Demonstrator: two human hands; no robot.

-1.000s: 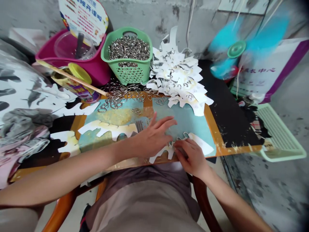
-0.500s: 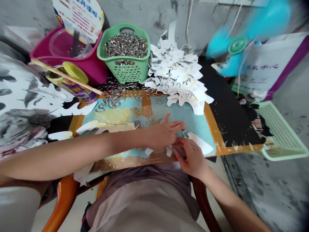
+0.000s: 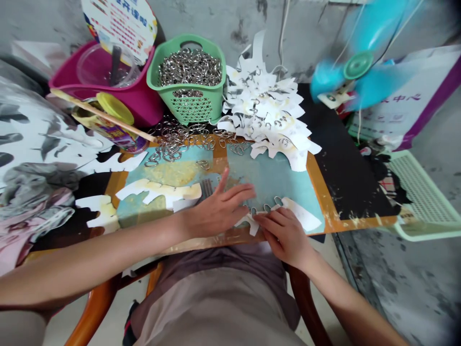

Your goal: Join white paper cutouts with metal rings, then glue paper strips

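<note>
Teal fan [image 3: 358, 65] blurred; pink tub [image 3: 142, 103] w/ prob. plastic cup [image 3: 95, 67].

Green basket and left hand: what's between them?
In the head view, loose metal rings and a strip of orange board lie between the green basket and the left hand.

A stained grey concrete wall [image 3: 230, 19] fills the top of the frame, a speckled concrete floor [image 3: 406, 288] spreads lower right, and a curved wooden chair [image 3: 304, 307] shows along the bottom.
</note>
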